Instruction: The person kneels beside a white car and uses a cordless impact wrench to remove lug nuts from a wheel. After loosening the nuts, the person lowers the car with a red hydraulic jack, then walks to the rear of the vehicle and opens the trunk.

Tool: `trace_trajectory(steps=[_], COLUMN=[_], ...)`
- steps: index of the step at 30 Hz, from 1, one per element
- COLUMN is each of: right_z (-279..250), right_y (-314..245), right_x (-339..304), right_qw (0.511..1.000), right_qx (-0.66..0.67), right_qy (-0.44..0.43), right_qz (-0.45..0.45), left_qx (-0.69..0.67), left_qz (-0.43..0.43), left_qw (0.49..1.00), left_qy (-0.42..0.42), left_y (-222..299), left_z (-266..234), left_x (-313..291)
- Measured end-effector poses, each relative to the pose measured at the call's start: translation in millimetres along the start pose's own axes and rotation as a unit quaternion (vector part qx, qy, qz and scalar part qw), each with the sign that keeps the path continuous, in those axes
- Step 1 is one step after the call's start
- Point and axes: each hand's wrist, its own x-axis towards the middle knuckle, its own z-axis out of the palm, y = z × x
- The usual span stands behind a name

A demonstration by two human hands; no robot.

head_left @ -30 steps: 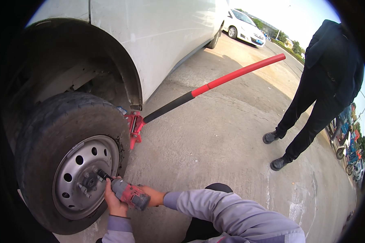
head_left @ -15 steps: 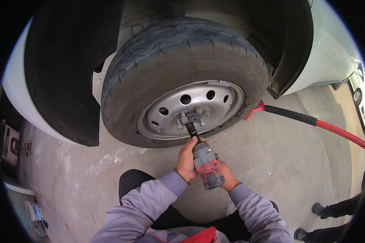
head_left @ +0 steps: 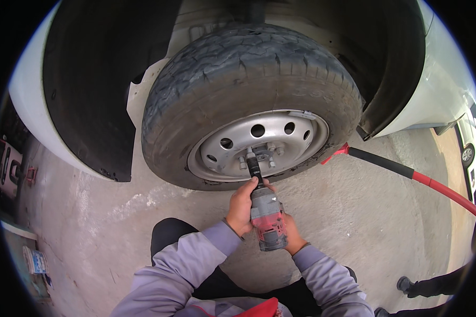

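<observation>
Both my hands hold a red and grey impact wrench (head_left: 269, 216) below the wheel. My left hand (head_left: 241, 207) wraps the wrench's nose from the left, thumb up by the black socket (head_left: 254, 168). On the other side my right hand (head_left: 294, 232) closes around the handle, which the tool body mostly hides. The socket's tip reaches a lug nut (head_left: 249, 151) at the left of the hub; whether it is seated cannot be made out. Other lug nuts (head_left: 272, 163) stand out around the hub of the silver steel rim (head_left: 238, 138), inside a worn black tire (head_left: 248, 90).
A red jack handle with a black sleeve (head_left: 381, 161) slants out to the right of the tire. Dark fender liners (head_left: 84, 95) flank the wheel. Another person's leg and shoe (head_left: 405, 286) are at lower right. A white car (head_left: 468, 153) stands far right.
The socket has shifted from between the nuts to the left-hand lug nut, and the wrench points more upright. The whole view has moved slightly, so the wheel appears further right.
</observation>
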Motion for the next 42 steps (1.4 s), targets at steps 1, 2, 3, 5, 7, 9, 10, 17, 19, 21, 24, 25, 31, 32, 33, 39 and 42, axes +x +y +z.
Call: trace_trajectory(steps=[1, 2, 3, 5, 7, 9, 10, 17, 19, 21, 24, 25, 31, 32, 33, 39, 42], right_z=[-1, -2, -2, -3, -1, 2, 4, 1, -12, -18, -18, -17, -9, -6, -5, -1, 1], right_y=[-2, -4, -6, -9, -9, -6, -4, 3, -3, -8, -13, -13, -2, 1, 5, 6, 1], right_x=[3, 6, 8, 11, 11, 11, 11, 14, 5, 1, -5, -7, -9, -8, -5, -9, -7], right_qw=[0.998, 0.998, 0.998, 0.999, 0.999, 0.999, 0.999, 0.998, 0.985, 0.987, 0.995, 0.997, 0.995, 0.994, 0.995, 0.996, 0.997], right_qx=[-0.050, -0.041, -0.032, -0.004, 0.034, 0.039, 0.037, 0.021, -0.153, -0.157, -0.091, -0.060, -0.048, -0.054, -0.061, -0.047, -0.025], right_qy=[0.011, 0.009, 0.008, 0.006, 0.003, 0.003, 0.004, 0.018, 0.062, 0.005, -0.037, -0.050, -0.086, -0.092, -0.078, -0.069, -0.067], right_qz=[-0.043, -0.046, -0.048, -0.032, 0.004, 0.004, -0.012, 0.059, -0.043, -0.020, -0.034, -0.031, -0.028, -0.024, -0.025, 0.012, 0.000], left_qx=[-0.001, 0.000, 0.008, 0.005, 0.009, 0.011, 0.017, -0.023, -0.032, -0.034, -0.034, -0.042, -0.055, -0.059, -0.031, 0.015, 0.010], left_qz=[-0.003, -0.004, -0.001, -0.004, -0.008, -0.018, -0.013, -0.021, -0.020, -0.001, -0.043, -0.061, -0.022, -0.014, -0.005, 0.005, 0.013], left_qw=[1.000, 1.000, 1.000, 1.000, 1.000, 1.000, 1.000, 0.999, 0.998, 0.996, 0.998, 0.997, 0.998, 0.998, 0.999, 0.999, 1.000], left_qy=[0.001, -0.003, -0.001, 0.006, 0.009, 0.003, 0.004, -0.041, -0.050, -0.080, -0.026, -0.020, -0.010, -0.036, -0.022, 0.037, 0.023], left_y=[2, 5, 7, 11, 14, 16, 16, 19, 15, 8, -8, -11, -15, -14, -13, -17, -13], left_z=[0, 0, 0, 1, 2, 1, 0, -11, -11, -11, -15, -19, -39, -40, -39, -24, -28], left_x=[1, 2, 4, 7, 10, 12, 13, 14, 11, 6, -3, -4, 0, 0, 3, -1, 0])
